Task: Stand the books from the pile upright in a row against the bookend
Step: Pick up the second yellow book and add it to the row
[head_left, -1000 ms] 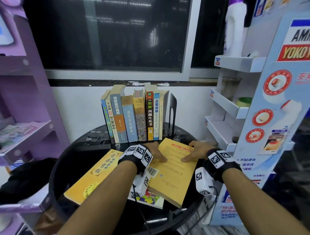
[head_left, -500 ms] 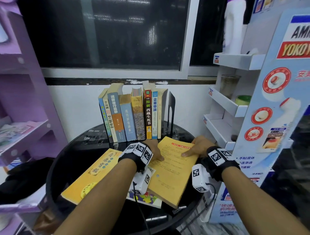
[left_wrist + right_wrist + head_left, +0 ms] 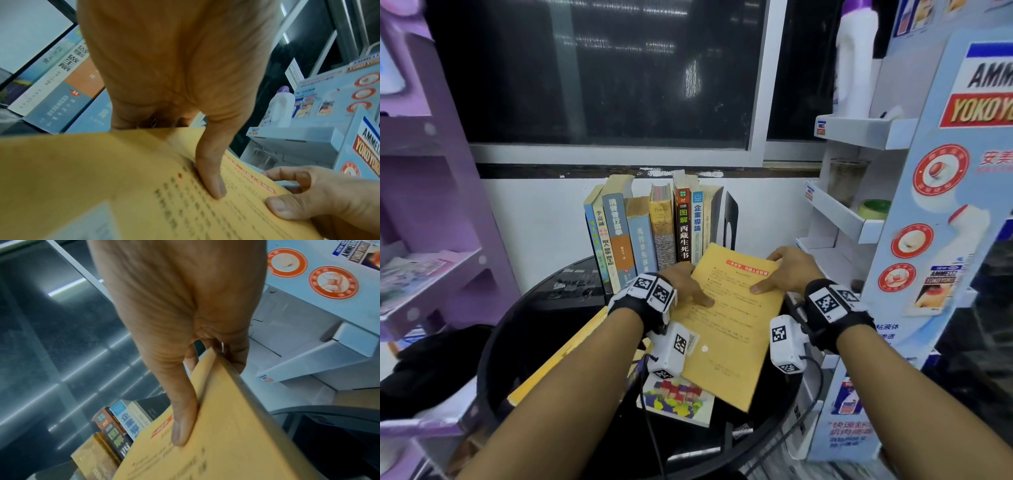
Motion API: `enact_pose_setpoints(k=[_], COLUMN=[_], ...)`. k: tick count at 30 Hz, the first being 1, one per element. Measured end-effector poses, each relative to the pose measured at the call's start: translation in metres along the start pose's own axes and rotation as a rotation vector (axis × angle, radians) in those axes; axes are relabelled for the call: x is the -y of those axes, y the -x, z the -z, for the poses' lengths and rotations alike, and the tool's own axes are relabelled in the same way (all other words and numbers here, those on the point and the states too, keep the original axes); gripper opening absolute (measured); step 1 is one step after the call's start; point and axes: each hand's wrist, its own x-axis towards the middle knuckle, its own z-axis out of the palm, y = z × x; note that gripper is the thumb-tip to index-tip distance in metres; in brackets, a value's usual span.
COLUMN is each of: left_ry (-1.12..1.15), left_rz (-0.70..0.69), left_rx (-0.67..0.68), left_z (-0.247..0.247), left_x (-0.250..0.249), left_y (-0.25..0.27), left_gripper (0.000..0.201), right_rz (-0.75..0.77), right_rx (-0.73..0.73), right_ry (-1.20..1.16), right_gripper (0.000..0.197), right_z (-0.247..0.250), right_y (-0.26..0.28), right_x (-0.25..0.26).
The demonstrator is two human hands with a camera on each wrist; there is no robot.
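A yellow paperback (image 3: 732,318) is tilted up off the black round table (image 3: 541,308), its far end raised toward the row. My left hand (image 3: 688,284) grips its left edge, thumb (image 3: 211,183) flat on the cover and fingers under it. My right hand (image 3: 787,270) pinches the far right corner, thumb (image 3: 180,426) on top. Several books stand upright in a row (image 3: 654,229) against the black bookend (image 3: 731,222) at the back. Two more books lie flat: a yellow one (image 3: 561,359) under my left forearm and one with a colourful cover (image 3: 678,401).
A white display stand (image 3: 859,219) with shelves rises close on the right, holding a jar and a white bottle (image 3: 854,58). A purple shelf unit (image 3: 431,240) stands on the left. A dark window and white wall lie behind the row.
Both hands have lifted the yellow paperback's far end off the pile and carried it toward the row; the right hand has closed on its corner.
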Motion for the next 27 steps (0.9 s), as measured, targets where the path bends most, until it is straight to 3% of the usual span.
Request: enact_pose_setpoints(k=[6, 8, 12, 15, 18, 21, 27], left_ry=[0.079, 0.114, 0.221, 0.325, 0.377, 0.401, 0.330], left_rz=[-0.092, -0.153, -0.242, -0.266, -0.266, -0.270, -0.268], left_rx=[-0.070, -0.085, -0.133, -0.128, -0.122, -0.100, -0.080], left_z=[0.014, 0.015, 0.019, 0.023, 0.025, 0.025, 0.019], left_x=[-0.014, -0.017, -0.015, -0.010, -0.004, 0.000, -0.017], left_y=[0.003, 0.005, 0.007, 0.008, 0.005, 0.000, -0.004], left_gripper=[0.050, 0.040, 0.039, 0.048, 0.066, 0.062, 0.034], right_rz=[0.105, 0.137, 0.201, 0.264, 0.336, 0.365, 0.392], right_rx=[-0.125, -0.142, -0.142, -0.062, 0.155, 0.285, 0.162], right_ry=[-0.158, -0.194, -0.338, -0.406, -0.473, -0.474, -0.355], right_gripper=[0.060, 0.056, 0.041, 0.036, 0.043, 0.052, 0.046], right_z=[0.017, 0.022, 0.030, 0.039, 0.047, 0.053, 0.057], right_y=[0.001, 0.001, -0.001, 0.004, 0.014, 0.020, 0.022], right_x=[0.023, 0.029, 0.035, 0.039, 0.040, 0.037, 0.044])
